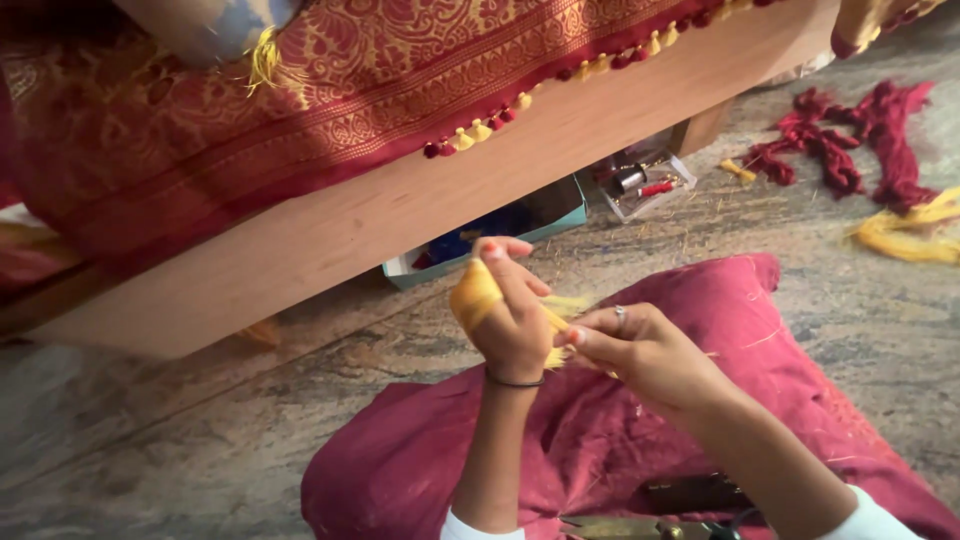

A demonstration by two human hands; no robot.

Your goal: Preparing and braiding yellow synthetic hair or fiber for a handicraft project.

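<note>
cloth [300, 90] on bench [400, 215] | boxes [560, 205] under bench | cushion [700, 400] before bench

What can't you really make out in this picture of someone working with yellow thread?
- Head view: the scissors are cut off by the bottom edge.
- The blue things in the teal box sit under the wooden bench, too shadowed to name.
- How the yellow thread runs round the left hand is hidden by its fingers.
- What the right hand pinches is too fine to see.

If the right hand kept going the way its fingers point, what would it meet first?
The right hand points left, so it would likely meet the left hand, wound with yellow thread, almost at once; depth is unclear.
</note>
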